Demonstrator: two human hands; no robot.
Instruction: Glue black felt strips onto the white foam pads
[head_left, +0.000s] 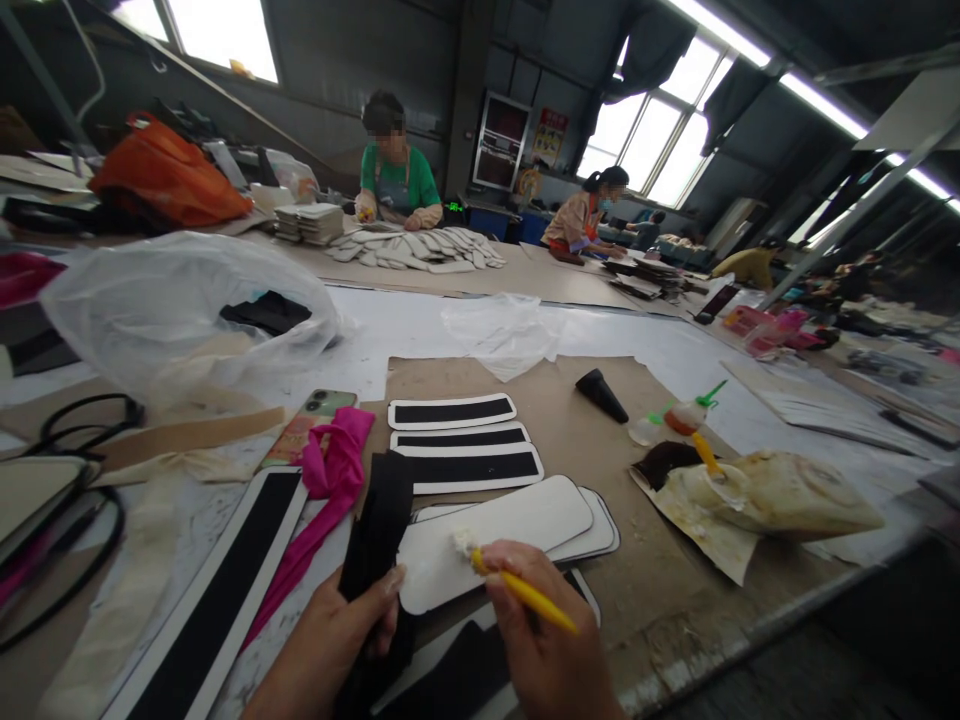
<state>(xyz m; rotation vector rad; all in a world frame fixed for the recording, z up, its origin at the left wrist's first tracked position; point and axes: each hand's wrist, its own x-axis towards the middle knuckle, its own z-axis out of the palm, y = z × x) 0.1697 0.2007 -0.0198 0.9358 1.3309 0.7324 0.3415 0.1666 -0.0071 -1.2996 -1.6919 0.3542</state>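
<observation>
My right hand (pixel 536 620) is closed around a yellow-handled brush (pixel 536 598). Its pale, clumped bristles touch the face of a rounded white panel (pixel 517 525). My left hand (pixel 352 620) is closed on a strip of black fabric (pixel 382 510), its thumb at the white panel's left end. Beneath that panel lie other white pieces (pixel 604 530), partly covered. Just beyond are white panels with black bands (pixel 466 467), laid in a row. A long white panel with a black band (pixel 247 560) slants along on the left, beside a bright pink cloth (pixel 335 450).
On the right lies a stained, yellowish container (pixel 802 490) with a yellow stick in its mouth. Behind it are small squeeze bottles (pixel 684 417) and a black cone (pixel 602 395). A phone (pixel 319 410) and clear plastic bag (pixel 180 310) are left. Co-workers (pixel 397 180) work across the table.
</observation>
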